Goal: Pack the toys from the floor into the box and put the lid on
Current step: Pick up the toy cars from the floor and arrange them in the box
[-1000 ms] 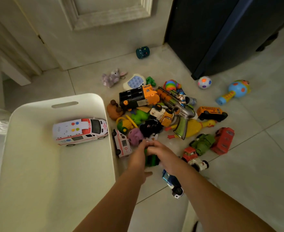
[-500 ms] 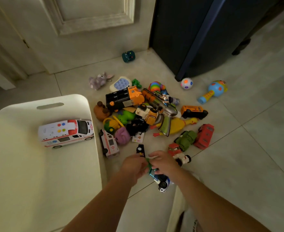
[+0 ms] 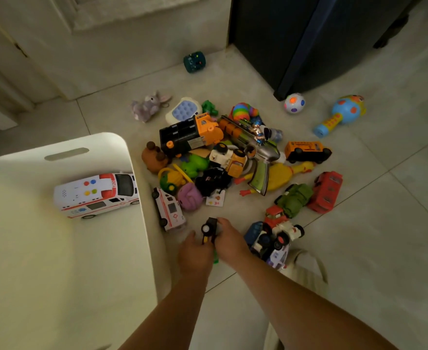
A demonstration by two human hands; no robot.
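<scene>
Both hands, left hand (image 3: 195,253) and right hand (image 3: 229,239), have fingers closed around a small black toy car (image 3: 209,231); a loose shared hold could drop it short of the white box (image 3: 132,157).

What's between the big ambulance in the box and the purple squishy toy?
In the head view, the box's white wall comes first, then a small ambulance lying on the floor right beside it. Just past that sits the purple squishy toy; the big ambulance stays inside.
</scene>
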